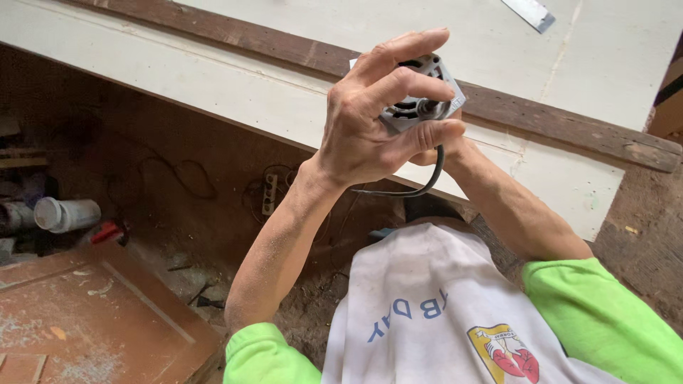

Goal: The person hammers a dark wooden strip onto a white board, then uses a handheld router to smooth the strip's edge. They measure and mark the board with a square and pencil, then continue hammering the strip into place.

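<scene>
My left hand (370, 117) wraps over the top of a grey metal power tool (418, 96) with vent slots, fingers curled across its housing. My right hand (445, 151) sits mostly hidden behind the left and the tool, seeming to support it from below. A black cord (429, 179) curves down from the tool. Both hands hold the tool over the edge of a white painted board (213, 78).
A dark wooden strip (569, 124) runs diagonally across the white board. A metal blade (530, 12) lies at the far top. Below left are a reddish wooden panel (92, 313), a white plastic pipe piece (67, 213) and a power strip (269, 192) on the dirt floor.
</scene>
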